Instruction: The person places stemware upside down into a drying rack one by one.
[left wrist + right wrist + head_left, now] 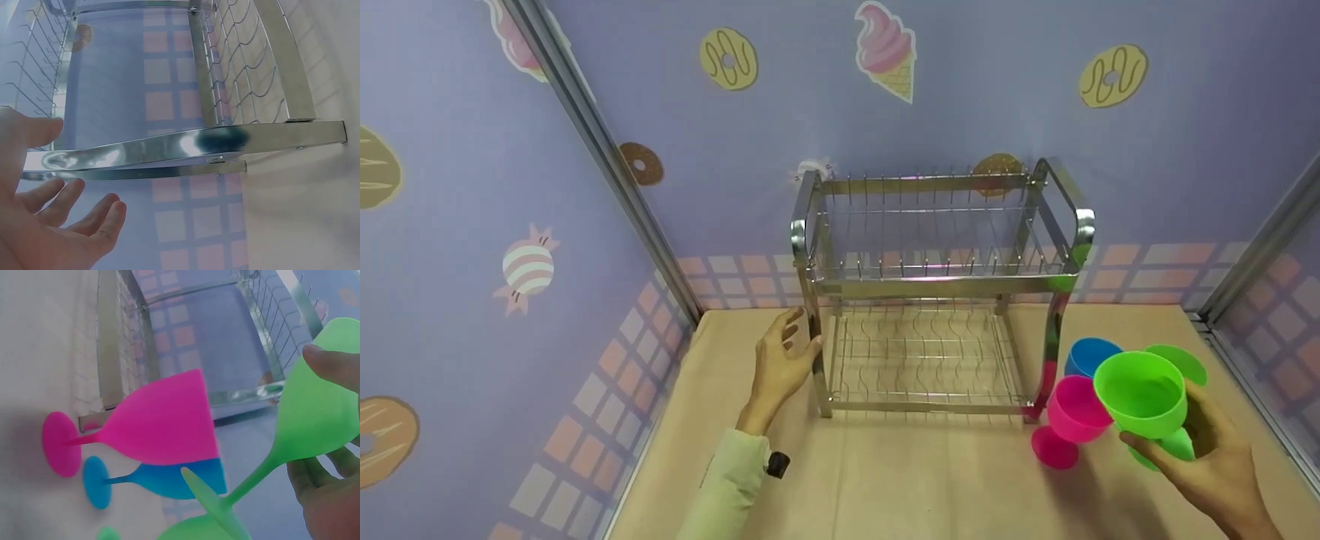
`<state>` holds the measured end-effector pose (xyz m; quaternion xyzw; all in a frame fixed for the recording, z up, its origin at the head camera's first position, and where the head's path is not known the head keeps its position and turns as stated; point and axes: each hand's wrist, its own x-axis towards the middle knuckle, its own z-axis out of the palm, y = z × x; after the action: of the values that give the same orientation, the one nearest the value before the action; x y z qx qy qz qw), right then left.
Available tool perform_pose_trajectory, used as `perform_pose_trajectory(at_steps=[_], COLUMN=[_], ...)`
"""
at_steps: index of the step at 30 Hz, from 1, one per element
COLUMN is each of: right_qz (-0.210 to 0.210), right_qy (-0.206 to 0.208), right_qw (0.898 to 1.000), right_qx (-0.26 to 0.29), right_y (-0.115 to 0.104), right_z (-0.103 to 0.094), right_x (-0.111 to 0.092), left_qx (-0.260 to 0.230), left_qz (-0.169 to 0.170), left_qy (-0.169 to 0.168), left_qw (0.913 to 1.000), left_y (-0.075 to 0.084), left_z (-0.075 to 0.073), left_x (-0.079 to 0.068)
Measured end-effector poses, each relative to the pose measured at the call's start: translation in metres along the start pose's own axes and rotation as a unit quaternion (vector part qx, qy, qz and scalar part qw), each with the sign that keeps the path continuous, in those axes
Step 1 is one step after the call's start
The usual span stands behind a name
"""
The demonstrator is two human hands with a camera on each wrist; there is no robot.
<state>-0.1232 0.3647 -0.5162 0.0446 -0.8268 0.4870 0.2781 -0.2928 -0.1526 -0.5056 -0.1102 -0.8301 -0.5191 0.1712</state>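
Note:
My right hand [1222, 469] holds a light green plastic goblet [1140, 405] by its bowl, at the right of the head view. In the right wrist view its stem and foot hang free, tilted. Beside it stand a pink goblet [1076, 411], a blue goblet [1091, 356] behind that, and a second green goblet [1181, 361], partly hidden. My left hand [784, 364] is at the left post of a two-tier metal dish rack [930, 287]. Its fingers are spread and loosely bent, thumb near the post; whether it touches the metal is unclear.
The rack's upper wire tier [937, 212] and lower wire tier [922, 352] hold no dishes. Under everything lies a beige tabletop [915, 480]. A patterned purple wall [960, 112] rises close behind the rack, with metal corner posts [607, 165] at the sides.

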Motion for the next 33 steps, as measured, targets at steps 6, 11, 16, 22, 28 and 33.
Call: perform_pose_trajectory(at_steps=[6, 11, 16, 22, 28, 33], right_qz=[-0.089, -0.164, -0.184, -0.212, -0.238, -0.250], right_qy=[-0.007, 0.003, -0.018, -0.040, -0.056, -0.071], right_qw=[0.996, 0.983, 0.974, 0.961, 0.948, 0.945], right_qx=[-0.024, -0.079, -0.129, -0.174, -0.204, -0.199], right_y=[-0.017, -0.033, -0.052, -0.066, -0.078, -0.086], right_z=[0.011, 0.022, 0.034, 0.051, 0.069, 0.086], right_x=[0.015, 0.028, 0.038, 0.047, 0.054, 0.054], left_qx=[0.011, 0.022, 0.011, -0.018, -0.028, -0.031], left_qz=[0.024, 0.046, 0.066, 0.098, 0.115, 0.127], left_qy=[-0.017, -0.037, -0.065, -0.096, -0.141, -0.169], left_qw=[0.9995, 0.9980, 0.9957, 0.9904, 0.9829, 0.9769], left_y=[0.017, 0.031, 0.043, 0.058, 0.070, 0.080], left_z=[-0.006, -0.004, 0.001, 0.012, 0.027, 0.042], left_x=[-0.008, -0.016, -0.023, -0.032, -0.036, -0.039])
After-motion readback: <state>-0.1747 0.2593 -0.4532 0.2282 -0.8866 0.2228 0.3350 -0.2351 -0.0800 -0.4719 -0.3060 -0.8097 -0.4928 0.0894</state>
